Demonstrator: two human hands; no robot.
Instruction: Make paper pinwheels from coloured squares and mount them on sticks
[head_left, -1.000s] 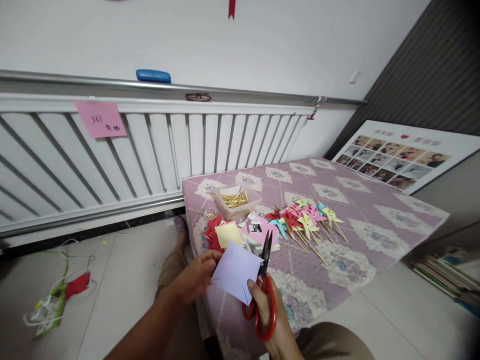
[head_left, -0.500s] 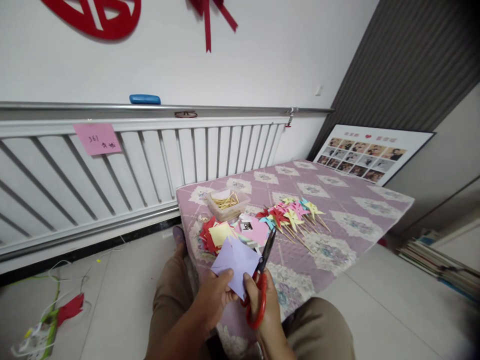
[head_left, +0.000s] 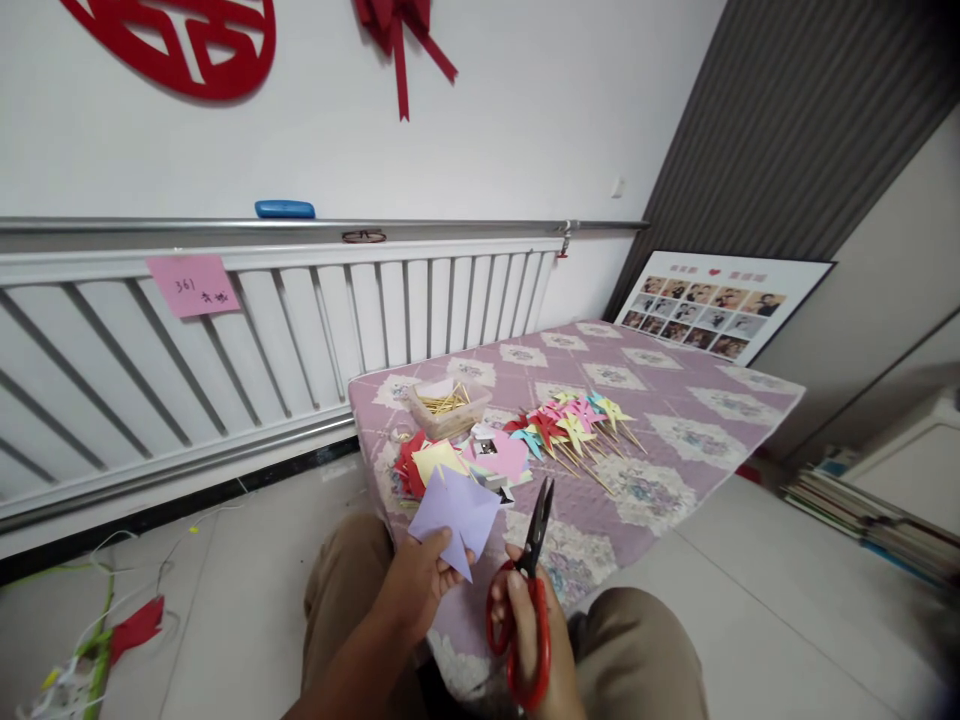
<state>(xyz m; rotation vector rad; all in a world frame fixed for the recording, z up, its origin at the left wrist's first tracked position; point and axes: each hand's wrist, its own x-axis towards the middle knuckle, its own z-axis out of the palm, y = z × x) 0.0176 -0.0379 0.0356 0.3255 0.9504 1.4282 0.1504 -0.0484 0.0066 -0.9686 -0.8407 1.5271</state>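
Observation:
Between the thumb and fingers of my left hand (head_left: pixel 427 575) is a purple paper square (head_left: pixel 456 510) with slits cut in from its corners. My right hand (head_left: pixel 536 620) grips scissors (head_left: pixel 538 530) by their red handles; the dark blades point up and away, slightly parted and apart from the paper. Beyond the purple square lie loose coloured paper sheets (head_left: pixel 439 458), red, yellow and pink. Several finished paper pinwheels (head_left: pixel 570 420) on thin sticks are heaped to the right of them. A clear plastic box (head_left: pixel 450 408) of wooden sticks stands behind the sheets.
A floral cloth (head_left: pixel 667 490) covers the low table or bed in front of me. A white radiator (head_left: pixel 420 300) runs along the wall. A photo board (head_left: pixel 709 305) leans at the far end. Cables and a power strip (head_left: pixel 75 685) lie on the floor at left.
The scissors and my right hand have moved away from the purple paper, to the right and down. My left hand still holds the paper, now slightly lower and further left.

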